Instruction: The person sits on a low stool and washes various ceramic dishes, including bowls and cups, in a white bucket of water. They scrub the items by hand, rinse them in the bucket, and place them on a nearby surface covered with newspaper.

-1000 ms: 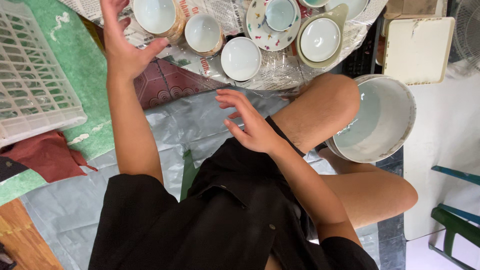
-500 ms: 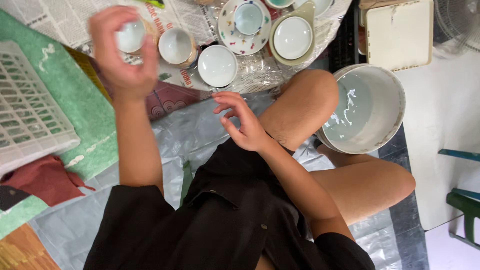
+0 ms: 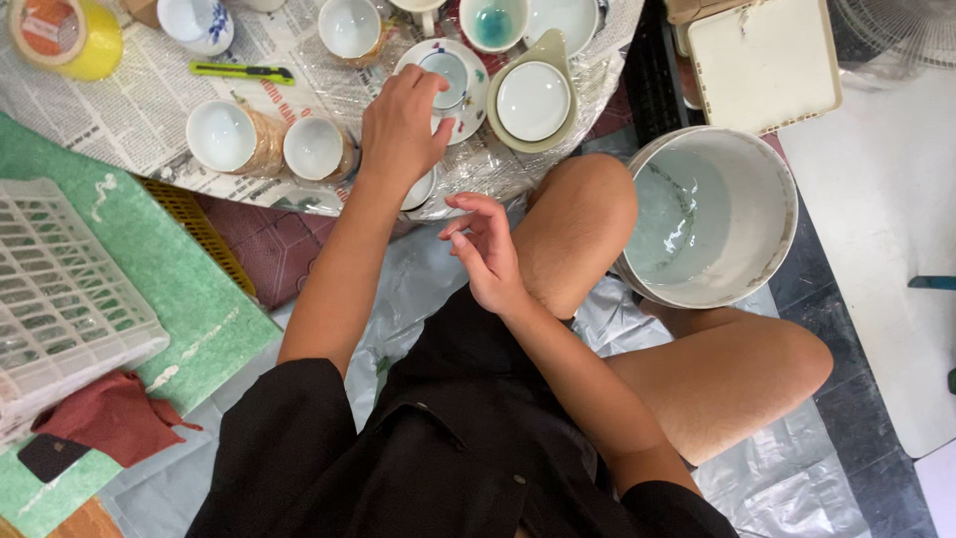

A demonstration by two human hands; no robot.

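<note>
— Newspaper and clear film cover the floor [image 3: 110,110]; what is the left hand [image 3: 401,128] doing?
— Fingers curled on a small white cup [image 3: 445,78], perhaps lifting it off its floral saucer [image 3: 478,95].
— And the right hand [image 3: 488,254]?
— Empty, fingers loosely spread, hovering by the knee. Other cups sit unwrapped.

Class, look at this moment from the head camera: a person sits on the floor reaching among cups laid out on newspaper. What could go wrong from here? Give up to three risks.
1. The left hand reaches over a cup on a patterned saucer; neighbouring cups stand close, so the forearm might knock one.
2. The water-filled bucket presses against the raised knee; a leg shift could tip or slosh it.
3. A utility knife lies loose among the crockery.
</note>
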